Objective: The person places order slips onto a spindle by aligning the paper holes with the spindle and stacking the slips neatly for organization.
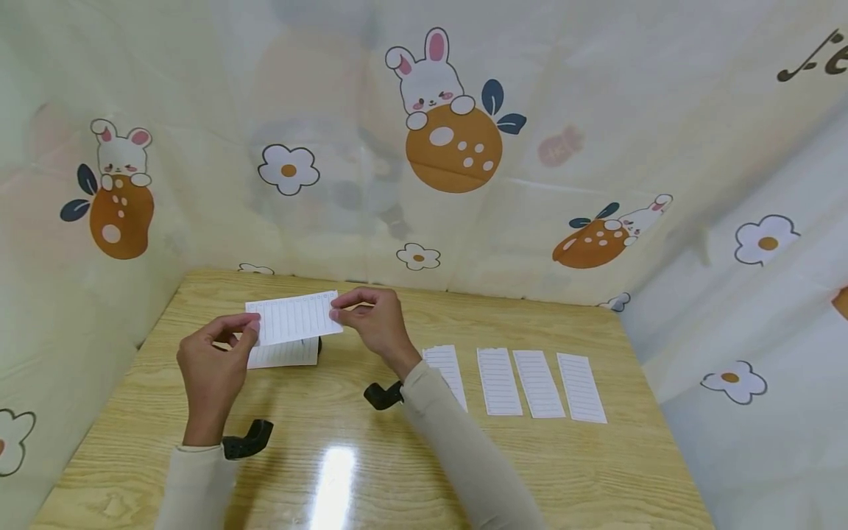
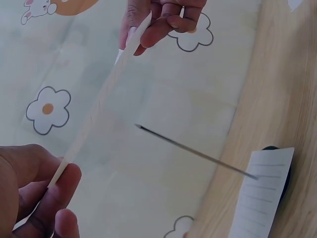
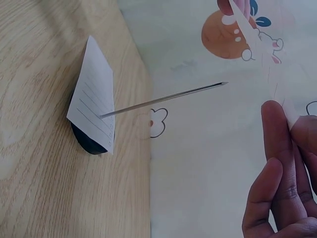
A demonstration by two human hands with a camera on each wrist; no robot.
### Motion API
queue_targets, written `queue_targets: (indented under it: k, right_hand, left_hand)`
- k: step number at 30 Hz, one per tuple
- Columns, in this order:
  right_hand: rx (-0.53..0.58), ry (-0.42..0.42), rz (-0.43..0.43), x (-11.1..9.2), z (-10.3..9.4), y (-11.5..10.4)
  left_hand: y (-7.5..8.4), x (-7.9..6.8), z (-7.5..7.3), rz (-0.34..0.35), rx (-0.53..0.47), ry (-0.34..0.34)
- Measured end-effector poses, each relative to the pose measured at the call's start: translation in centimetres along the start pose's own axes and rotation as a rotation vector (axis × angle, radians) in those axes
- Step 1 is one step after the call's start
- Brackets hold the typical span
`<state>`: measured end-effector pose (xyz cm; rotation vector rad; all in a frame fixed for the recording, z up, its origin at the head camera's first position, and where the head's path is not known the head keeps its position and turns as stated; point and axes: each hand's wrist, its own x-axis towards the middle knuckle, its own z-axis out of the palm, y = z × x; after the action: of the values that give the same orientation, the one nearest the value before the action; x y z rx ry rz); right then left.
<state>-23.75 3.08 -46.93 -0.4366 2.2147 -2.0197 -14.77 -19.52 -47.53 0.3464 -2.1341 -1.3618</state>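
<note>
My left hand [image 1: 215, 361] pinches the left end of a white lined paper slip [image 1: 294, 319] between thumb and fingers. The opposite end is pinched by my right hand [image 1: 377, 320], so the slip is stretched between both hands above the table. Below it stands a paper spike with a thin metal needle [image 2: 195, 151] and a round black base [image 3: 86, 141]. A second lined slip [image 3: 94, 94] is pierced by the needle and sits low, over the base. In both wrist views the needle's pointed tip is bare, and the held slip is apart from it.
Several more lined slips [image 1: 499, 381] lie in a row on the right of the wooden table [image 1: 583, 471], the leftmost partly behind my right sleeve. A printed curtain [image 1: 344, 213] with rabbits and flowers rises behind the table and at its sides. Black wrist mounts [image 1: 248, 440] stick out from both wrists.
</note>
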Motion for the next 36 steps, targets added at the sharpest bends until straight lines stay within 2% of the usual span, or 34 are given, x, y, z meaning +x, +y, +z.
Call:
queue_targets:
  k: [20, 36]
  right_hand:
    - [-0.038, 0.005, -0.008, 0.9, 1.5, 0.0]
    - [-0.054, 0.031, -0.002, 1.2, 2.8, -0.2]
  left_hand:
    - [-0.7, 1.1, -0.8, -0.005, 0.002, 0.033]
    - [-0.9, 1.5, -1.3, -0.055, 0.022, 0.042]
